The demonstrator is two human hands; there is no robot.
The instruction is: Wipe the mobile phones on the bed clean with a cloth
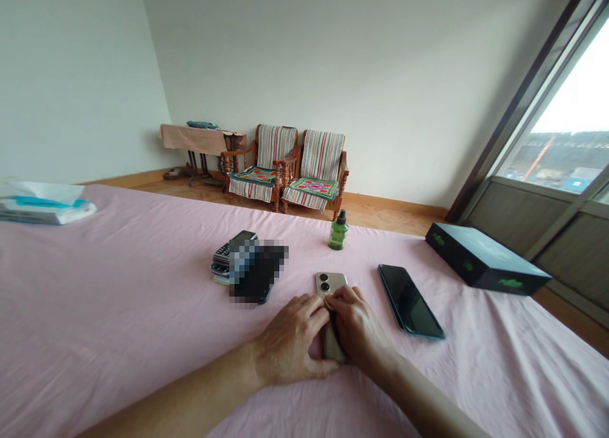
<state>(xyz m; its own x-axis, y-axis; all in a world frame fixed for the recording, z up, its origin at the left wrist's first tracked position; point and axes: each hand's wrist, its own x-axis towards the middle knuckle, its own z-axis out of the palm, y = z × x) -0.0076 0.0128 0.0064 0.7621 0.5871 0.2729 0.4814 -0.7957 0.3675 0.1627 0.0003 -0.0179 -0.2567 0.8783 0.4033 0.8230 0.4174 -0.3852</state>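
Observation:
A pale gold smartphone (338,279) lies back side up on the pink cloth, its two round camera lenses facing up at the far end. My left hand (291,340) grips the phone along its left side, thumb at the near end and fingers by the lenses. Curled over the phone's back is my right hand (358,324), its fingers closed just below the lenses. Whatever those fingertips hold, if anything, is hidden. To the right lies a dark phone (412,302), screen up. A green spray bottle (337,232) with a black top stands beyond the hands.
Left of the hands sit a stack of keypad phones (222,254) and a partly blurred black phone (261,279). A black box (485,260) rests at the right, a tissue pack (52,206) at the far left. Two wooden chairs (311,165) stand past the pink cloth (143,286).

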